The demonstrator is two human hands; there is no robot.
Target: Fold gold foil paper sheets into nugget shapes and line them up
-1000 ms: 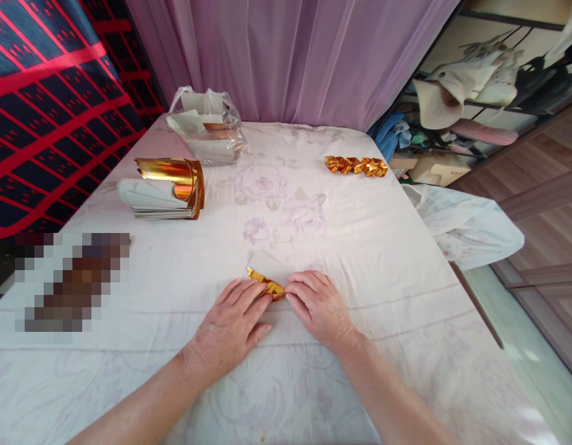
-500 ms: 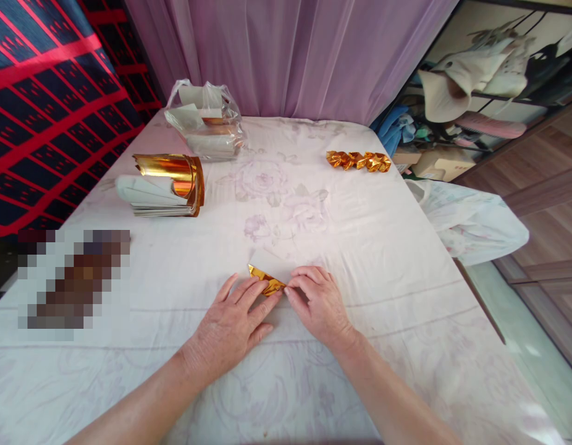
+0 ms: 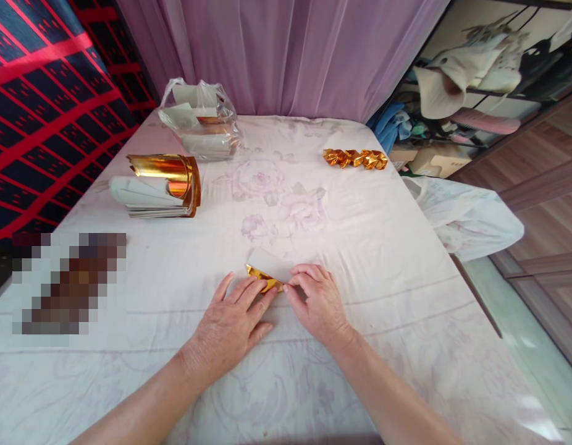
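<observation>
**A small fold on a soft surface**

The left hand (image 3: pixel 233 324) lies flat with its fingers spread, their tips pressing the near edge of the gold foil paper (image 3: pixel 264 278). The right hand (image 3: pixel 317 303) has its fingers curled in a light pinch on the paper's right end. Neither grip is closed around it; the piece stays pinned to the bed sheet (image 3: pixel 383 247), near the front middle, with its white back turned up behind the gold strip.

The likeliest trouble is a crooked crease — the sheet is soft and wrinkled, so pressure may sink unevenly. The slick foil could also slide under the left fingertips if the right hand pulls sideways, and too hard a pinch might tear a corner (it looks thin).

Nothing crowds the hands. A stack of gold sheets (image 3: pixel 160 185) sits well apart at the far left, a plastic bag of paper (image 3: pixel 200 123) beyond it, and a row of folded gold pieces (image 3: pixel 355 159) at the far right — all out of the way.
</observation>
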